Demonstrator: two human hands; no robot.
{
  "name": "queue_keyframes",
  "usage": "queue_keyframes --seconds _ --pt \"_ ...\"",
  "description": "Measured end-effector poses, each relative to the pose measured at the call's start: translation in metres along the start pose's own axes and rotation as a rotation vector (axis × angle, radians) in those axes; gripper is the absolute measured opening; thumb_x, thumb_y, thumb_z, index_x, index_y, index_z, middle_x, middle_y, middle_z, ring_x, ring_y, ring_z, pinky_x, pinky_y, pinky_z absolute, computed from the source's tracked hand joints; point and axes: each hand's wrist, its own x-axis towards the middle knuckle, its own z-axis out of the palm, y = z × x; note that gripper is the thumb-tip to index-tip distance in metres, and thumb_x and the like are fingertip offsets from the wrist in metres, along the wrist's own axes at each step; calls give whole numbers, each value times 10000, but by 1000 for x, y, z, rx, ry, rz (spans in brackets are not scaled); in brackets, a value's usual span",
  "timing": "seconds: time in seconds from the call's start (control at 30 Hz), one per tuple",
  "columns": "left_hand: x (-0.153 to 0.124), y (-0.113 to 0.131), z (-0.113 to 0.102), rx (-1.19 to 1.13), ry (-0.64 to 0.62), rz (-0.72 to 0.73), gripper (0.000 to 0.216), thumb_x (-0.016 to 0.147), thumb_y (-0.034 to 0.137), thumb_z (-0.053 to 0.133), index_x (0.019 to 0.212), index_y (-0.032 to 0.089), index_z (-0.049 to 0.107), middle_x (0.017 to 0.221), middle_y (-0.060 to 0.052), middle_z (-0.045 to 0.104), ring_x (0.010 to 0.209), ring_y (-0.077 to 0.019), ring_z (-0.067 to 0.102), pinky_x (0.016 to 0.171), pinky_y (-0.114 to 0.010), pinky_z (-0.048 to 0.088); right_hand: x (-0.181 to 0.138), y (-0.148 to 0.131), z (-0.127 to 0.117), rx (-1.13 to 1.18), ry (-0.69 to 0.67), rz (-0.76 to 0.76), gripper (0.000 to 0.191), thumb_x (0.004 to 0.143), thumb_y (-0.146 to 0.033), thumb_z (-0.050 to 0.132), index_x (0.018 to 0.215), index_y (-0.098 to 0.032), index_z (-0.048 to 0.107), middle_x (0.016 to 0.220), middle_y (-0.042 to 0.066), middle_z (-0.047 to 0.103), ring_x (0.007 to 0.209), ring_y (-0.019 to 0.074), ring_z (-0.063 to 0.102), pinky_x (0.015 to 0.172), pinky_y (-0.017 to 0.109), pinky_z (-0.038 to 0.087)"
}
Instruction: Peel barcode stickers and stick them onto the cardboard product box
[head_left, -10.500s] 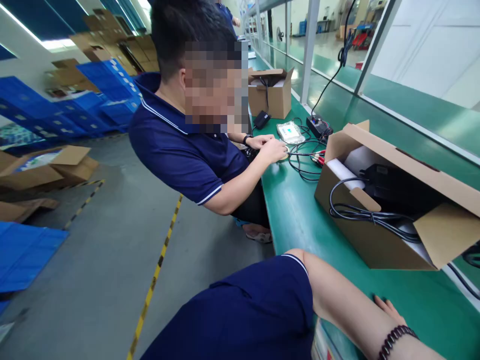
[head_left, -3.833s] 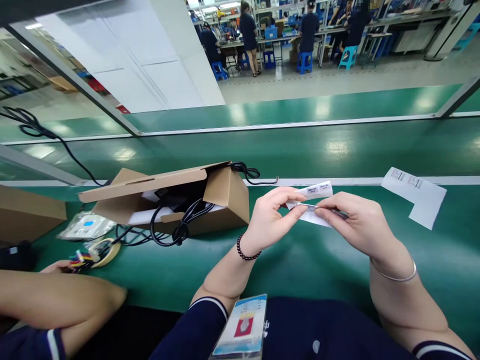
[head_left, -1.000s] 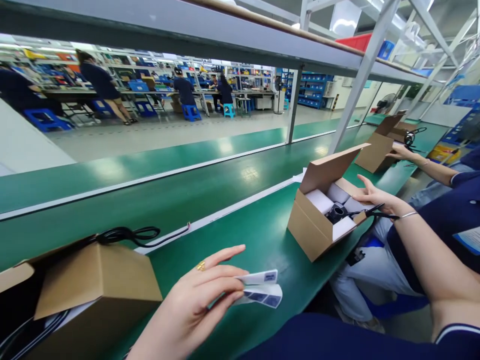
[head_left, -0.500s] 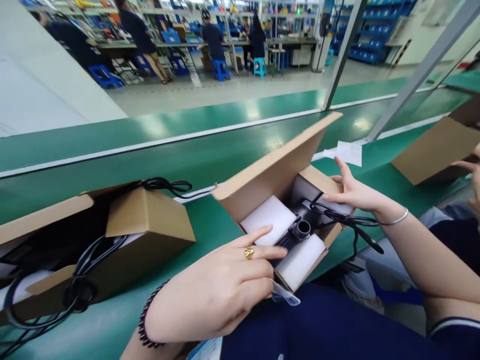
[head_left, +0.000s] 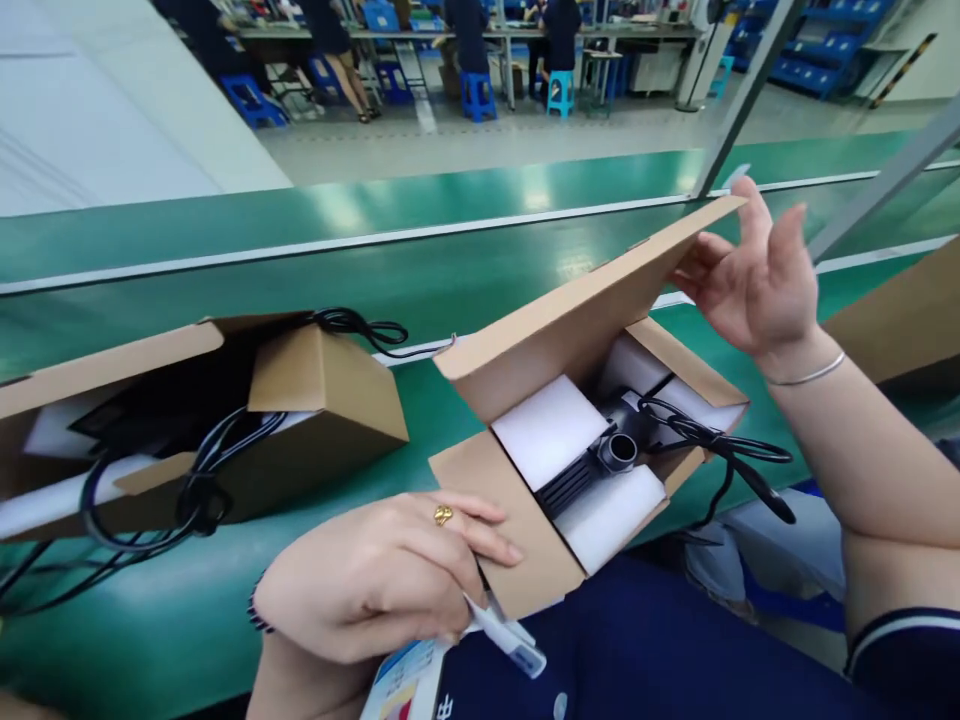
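An open cardboard box sits at the near edge of the green bench, holding a black device between white foam blocks, with a black cable spilling over its right side. My left hand is closed on a small label strip and rests against the box's near flap. My right hand is raised with fingers spread, its fingertips at the far corner of the box's raised lid.
A second open cardboard box with black cables lies to the left on the green bench. Another box shows at the right edge. People work at tables far behind. A badge hangs at my chest.
The box has come nearer to me. My right hand left the box's right edge and rose to the lid's far corner. My left hand slid down onto the near flap with the labels.
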Motion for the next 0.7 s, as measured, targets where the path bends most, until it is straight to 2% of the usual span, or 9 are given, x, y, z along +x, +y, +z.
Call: queue_keyframes --seconds 0.07,0.13,0.2,0.3,0.33,0.4,0.53,0.6,0.7 --pt "-3 0 5 -22 57 60 247 891 64 551 1029 251 637 965 -2 766 1226 -214 628 1240 -376 327 9 -7 0 56 -90 23 702 985 -608 30 1533 -277 318 923 -12 731 799 124 654 751 383 468" --pt "-5 3 10 -36 132 144 135 910 112 555 979 195 636 931 -20 769 1208 -228 639 1260 -400 281 8 -5 -12 87 -315 57 803 912 -772 314 1523 -255 377 634 -31 649 642 146 613 782 367 506" --pt "-6 10 13 -61 237 182 101 937 165 545 912 178 642 889 -20 770 1174 -230 658 1259 -401 288 1 1 -28 32 -546 87 844 839 -736 561 1514 -255 406 597 -30 623 624 162 603 834 360 522" --pt "-1 27 15 -145 398 166 157 942 249 572 813 242 661 782 31 756 1094 -218 699 1227 -413 356 -14 4 -44 -257 -723 64 953 762 -407 816 1558 -296 303 771 -15 681 786 173 653 947 374 504" --pt "5 34 15 -166 430 141 152 928 257 598 793 262 667 752 41 747 1063 -221 711 1213 -427 376 -19 1 -46 -355 -758 44 1008 737 -307 842 1566 -320 269 854 -2 691 877 183 662 970 376 500" --pt "22 46 15 -170 428 59 130 910 215 621 805 267 677 770 35 747 991 -221 732 1198 -443 395 -27 -7 -43 -463 -812 10 999 735 -261 839 1557 -355 280 1043 37 685 1058 209 645 988 369 506" --pt "63 55 14 -57 322 -82 141 919 90 569 843 173 653 872 -12 750 859 -144 733 1219 -360 369 -30 -26 -22 -471 -820 20 569 800 -382 782 1328 -330 575 1351 59 581 1281 252 537 1064 398 477" --pt "77 52 15 -29 302 -128 129 911 80 577 835 156 649 818 0 728 807 -112 716 1204 -318 384 -24 -31 -8 -527 -806 58 398 812 -477 752 1146 -279 663 1315 54 608 1237 261 558 1027 400 492" --pt "83 47 18 -42 327 -175 114 896 73 592 839 157 645 774 24 694 775 -87 693 1148 -268 438 -8 -30 12 -671 -888 189 415 784 -604 721 957 -229 688 1127 55 675 998 234 628 860 370 535"
